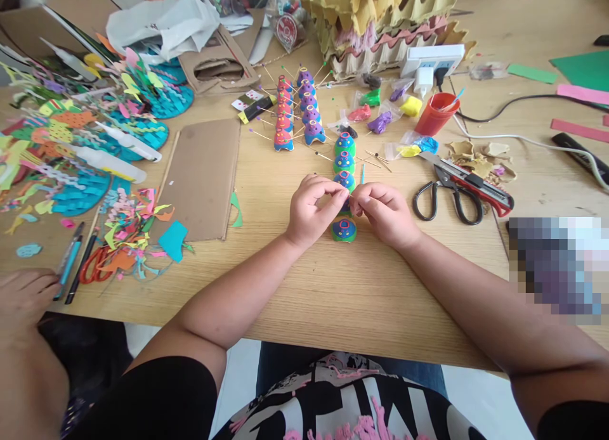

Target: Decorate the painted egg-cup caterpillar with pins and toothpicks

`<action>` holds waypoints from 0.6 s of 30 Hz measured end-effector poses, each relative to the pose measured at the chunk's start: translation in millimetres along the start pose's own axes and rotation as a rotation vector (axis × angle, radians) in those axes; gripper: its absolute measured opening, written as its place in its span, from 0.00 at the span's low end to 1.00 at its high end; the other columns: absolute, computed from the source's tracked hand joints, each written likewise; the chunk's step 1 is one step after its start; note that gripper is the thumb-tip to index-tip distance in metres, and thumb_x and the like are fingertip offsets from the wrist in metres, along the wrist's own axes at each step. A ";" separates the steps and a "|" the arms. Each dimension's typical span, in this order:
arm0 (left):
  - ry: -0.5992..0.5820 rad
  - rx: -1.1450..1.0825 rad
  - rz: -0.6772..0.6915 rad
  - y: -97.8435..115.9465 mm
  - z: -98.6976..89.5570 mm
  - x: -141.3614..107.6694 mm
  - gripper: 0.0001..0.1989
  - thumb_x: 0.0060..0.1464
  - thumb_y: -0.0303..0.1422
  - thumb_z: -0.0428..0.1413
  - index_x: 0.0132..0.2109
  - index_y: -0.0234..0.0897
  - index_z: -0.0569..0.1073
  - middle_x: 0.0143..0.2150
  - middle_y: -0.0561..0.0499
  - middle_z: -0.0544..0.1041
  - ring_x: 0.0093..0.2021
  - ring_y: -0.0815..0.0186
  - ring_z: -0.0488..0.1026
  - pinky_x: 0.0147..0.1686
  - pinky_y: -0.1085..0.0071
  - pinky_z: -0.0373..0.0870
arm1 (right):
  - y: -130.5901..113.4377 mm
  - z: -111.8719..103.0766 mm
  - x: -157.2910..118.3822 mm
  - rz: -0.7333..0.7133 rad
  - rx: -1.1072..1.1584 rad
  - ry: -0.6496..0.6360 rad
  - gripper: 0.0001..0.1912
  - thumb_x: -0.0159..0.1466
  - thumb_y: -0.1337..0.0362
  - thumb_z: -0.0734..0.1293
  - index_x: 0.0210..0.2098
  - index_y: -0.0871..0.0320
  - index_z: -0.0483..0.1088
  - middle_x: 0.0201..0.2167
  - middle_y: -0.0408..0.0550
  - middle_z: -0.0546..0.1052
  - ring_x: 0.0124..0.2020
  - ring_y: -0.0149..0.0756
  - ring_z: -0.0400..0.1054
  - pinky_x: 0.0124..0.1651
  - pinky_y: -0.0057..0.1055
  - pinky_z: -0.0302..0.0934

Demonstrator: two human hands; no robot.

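Table (309,307), wearer's two hands (314,208) (385,215), five blue-green humps (344,177)

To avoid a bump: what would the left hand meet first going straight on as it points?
Probably the right hand, which faces the left hand closely; exact depth is unclear from this single view.

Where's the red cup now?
In the head view, the red cup is right of centre, in front of the white power strip, beyond the right hand.
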State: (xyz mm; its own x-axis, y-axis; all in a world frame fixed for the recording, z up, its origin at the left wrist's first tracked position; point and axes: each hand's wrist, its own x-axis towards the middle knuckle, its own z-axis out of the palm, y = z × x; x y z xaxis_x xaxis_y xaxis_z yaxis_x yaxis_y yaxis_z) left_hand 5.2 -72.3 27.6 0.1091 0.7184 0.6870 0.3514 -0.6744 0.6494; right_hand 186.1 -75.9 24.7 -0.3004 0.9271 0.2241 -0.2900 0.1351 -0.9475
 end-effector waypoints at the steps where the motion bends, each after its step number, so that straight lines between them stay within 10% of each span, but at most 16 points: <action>1: 0.000 0.010 -0.004 -0.5 -0.1 0.0 0.12 0.68 0.39 0.60 0.36 0.40 0.79 0.34 0.52 0.82 0.37 0.67 0.76 0.44 0.65 0.73 | -0.3 0.3 -0.1 -0.002 -0.015 -0.007 0.19 0.65 0.49 0.75 0.27 0.56 0.75 0.25 0.42 0.75 0.28 0.31 0.66 0.37 0.30 0.63; 18: 0.076 -0.090 -0.086 -3.5 0.8 -1.4 0.11 0.67 0.38 0.60 0.36 0.40 0.78 0.34 0.51 0.79 0.37 0.66 0.74 0.43 0.65 0.72 | 0.4 1.5 8.0 0.060 0.093 0.155 0.23 0.61 0.42 0.76 0.26 0.54 0.73 0.29 0.42 0.75 0.32 0.31 0.66 0.40 0.31 0.65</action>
State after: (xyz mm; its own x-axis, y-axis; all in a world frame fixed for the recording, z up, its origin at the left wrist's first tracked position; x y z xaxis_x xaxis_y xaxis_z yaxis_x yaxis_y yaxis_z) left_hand 4.6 -70.9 24.1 0.0102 0.7618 0.6478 0.2713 -0.6256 0.7314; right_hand 182.3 -68.9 26.5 -0.1780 0.9763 0.1234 -0.3605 0.0520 -0.9313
